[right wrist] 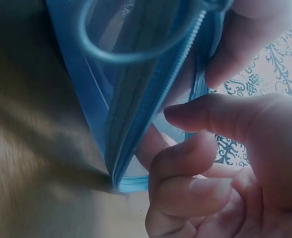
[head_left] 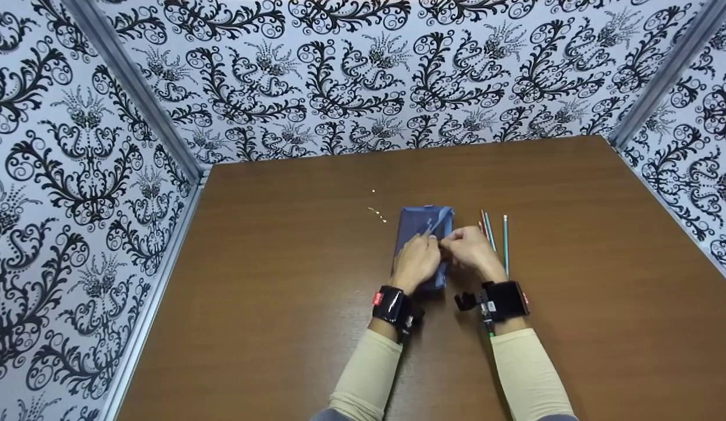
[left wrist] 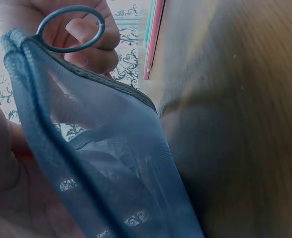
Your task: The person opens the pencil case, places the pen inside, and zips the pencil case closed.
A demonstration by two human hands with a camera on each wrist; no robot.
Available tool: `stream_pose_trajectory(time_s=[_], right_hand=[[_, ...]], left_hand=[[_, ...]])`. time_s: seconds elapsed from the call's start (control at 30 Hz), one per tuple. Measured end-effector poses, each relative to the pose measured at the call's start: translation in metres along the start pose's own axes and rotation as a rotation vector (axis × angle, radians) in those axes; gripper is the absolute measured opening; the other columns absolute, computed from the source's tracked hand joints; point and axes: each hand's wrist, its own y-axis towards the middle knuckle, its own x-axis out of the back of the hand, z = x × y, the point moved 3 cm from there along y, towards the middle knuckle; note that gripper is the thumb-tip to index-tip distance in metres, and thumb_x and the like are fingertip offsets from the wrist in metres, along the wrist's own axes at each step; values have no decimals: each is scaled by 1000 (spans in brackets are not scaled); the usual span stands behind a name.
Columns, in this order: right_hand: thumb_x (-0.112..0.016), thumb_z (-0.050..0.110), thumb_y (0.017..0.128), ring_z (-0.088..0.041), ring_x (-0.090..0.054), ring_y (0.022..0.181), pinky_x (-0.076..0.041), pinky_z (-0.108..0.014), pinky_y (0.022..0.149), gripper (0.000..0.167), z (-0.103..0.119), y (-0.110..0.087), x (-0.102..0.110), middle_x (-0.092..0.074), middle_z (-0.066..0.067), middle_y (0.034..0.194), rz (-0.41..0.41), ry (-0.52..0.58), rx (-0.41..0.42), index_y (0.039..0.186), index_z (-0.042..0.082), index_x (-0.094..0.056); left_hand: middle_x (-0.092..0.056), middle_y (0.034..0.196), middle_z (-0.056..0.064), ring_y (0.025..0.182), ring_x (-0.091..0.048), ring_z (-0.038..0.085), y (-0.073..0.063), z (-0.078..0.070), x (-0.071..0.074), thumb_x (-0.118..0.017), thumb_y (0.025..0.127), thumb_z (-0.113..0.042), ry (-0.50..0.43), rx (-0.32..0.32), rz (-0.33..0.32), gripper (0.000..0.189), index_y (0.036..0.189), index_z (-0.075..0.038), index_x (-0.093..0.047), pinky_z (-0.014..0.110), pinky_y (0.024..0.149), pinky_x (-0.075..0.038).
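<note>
A blue mesh zip pouch lies under both hands, its zip parted along the side near my right hand. My left hand grips the pouch, fingers laid over its top in the head view and palm showing through the mesh in the left wrist view. My right hand pinches the zip-side edge with thumb and forefinger, the other fingers curled in. A ring pull stands out from the zip end, in front of the right hand in the left wrist view.
Teal and red pencils lie just right of the pouch, among them a teal pencil and a red pencil. Small bright specks show on the brown table left of the pouch. Patterned walls border it.
</note>
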Motion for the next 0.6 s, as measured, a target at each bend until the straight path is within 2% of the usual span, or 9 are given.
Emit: stream_pose_trajectory(time_s=[0.17, 0.27, 0.5, 0.6], right_hand=[[-59, 15, 91, -6, -47, 41, -39, -20, 41, 26, -1, -1, 5, -55, 2, 52, -10, 11, -9, 101, -5, -72], [-60, 16, 90, -6, -49, 42, -41, -21, 42, 25, -2, -2, 13, -58, 1, 54, -46, -20, -9, 100, -4, -72], [-63, 14, 90, -11, -61, 50, -46, -21, 45, 21, -12, -7, 34, -72, -14, 74, -182, -26, -46, 97, -5, -71], [-64, 14, 90, -13, -62, 53, -47, -23, 48, 19, -16, -9, 40, -73, -15, 79, -252, -61, -43, 93, -3, -72]], left_hand=[[-67, 108, 8, 101, -66, 30, 1, 0, 0, -32, 104, -34, 7, 13, 7, 48, 114, -9, -71, 43, 84, -52], [-67, 112, 9, 105, -66, 31, 1, 0, -1, -33, 104, -33, 5, 15, 2, 47, 122, -8, -69, 44, 87, -52], [-67, 119, 10, 110, -65, 33, 1, 0, -1, -33, 105, -33, -2, 19, 1, 47, 127, -9, -67, 46, 91, -51], [-67, 120, 10, 110, -65, 33, 0, 0, -2, -33, 105, -33, -3, 23, -2, 47, 126, -9, -68, 46, 92, -51]])
